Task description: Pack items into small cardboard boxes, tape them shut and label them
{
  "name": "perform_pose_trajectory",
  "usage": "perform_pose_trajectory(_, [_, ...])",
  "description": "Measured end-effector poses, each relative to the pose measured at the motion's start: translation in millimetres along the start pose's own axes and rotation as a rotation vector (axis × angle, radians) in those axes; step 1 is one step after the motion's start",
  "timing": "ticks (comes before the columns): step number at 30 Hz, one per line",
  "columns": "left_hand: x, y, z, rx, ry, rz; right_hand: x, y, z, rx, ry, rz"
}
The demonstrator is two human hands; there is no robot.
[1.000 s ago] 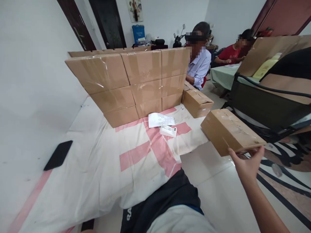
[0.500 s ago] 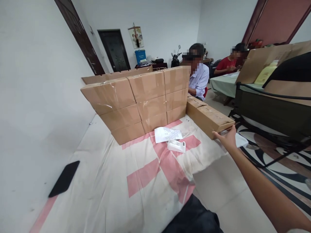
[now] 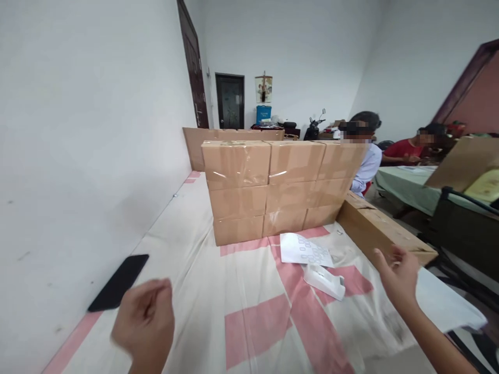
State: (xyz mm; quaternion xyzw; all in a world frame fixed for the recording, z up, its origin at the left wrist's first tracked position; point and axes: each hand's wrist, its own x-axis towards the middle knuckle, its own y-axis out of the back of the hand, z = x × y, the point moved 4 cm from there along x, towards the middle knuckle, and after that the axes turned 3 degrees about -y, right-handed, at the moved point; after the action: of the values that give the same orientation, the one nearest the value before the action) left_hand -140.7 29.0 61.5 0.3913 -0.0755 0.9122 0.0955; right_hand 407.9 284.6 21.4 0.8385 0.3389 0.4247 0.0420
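Note:
My left hand hovers over the near left of the cloth-covered table. Its fingers are curled into a loose fist, with nothing visible in them. Beside it lies a black phone-like slab. My right hand is at the near end of a long cardboard box, thumb and fingers apart, holding nothing; whether it touches the box I cannot tell. Cardboard boxes, taped and stacked three high, form a wall across the table. In front of them are a printed paper sheet and a white tape dispenser.
The white wall runs along the table's left edge. Behind the stack stands a cardboard panel. One person sits beyond the boxes, and another in red sits at a green-covered table. A dark folding frame stands at right.
My left hand has come into view at the lower left. My right hand has let go of the long box's end. The view has turned right and lifted slightly.

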Motion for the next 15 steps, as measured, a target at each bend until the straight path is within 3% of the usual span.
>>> perform_pose_trajectory(3, [31,-62.0,-48,-0.128,0.202,-0.092,-18,-41,-87,0.109,0.261,-0.213])
perform_pose_trajectory(5, [41,-108.4,-82,-0.144,0.270,-0.218,-56,-72,-146,0.187,0.421,-0.455])
perform_pose_trajectory(7, [38,-152.8,-114,-0.146,0.292,-0.369,-116,-101,-195,0.231,0.562,-0.739])
perform_pose_trajectory(9, [25,-187.7,-141,-0.182,0.308,-0.463,-188,-123,-236,0.248,0.797,-0.984])
perform_pose_trajectory(11, [9,-210.7,-164,-0.227,0.342,-0.532,-251,-142,-271,0.316,0.969,-1.115])
perform_pose_trajectory(13, [-4,-221.1,-183,-0.264,0.398,-0.577,-284,-168,-307,0.470,0.873,-1.119])
perform_pose_trajectory(15, [-10,-222.2,-200,-0.296,0.461,-0.608,-294,-202,-346,0.622,0.673,-1.083])
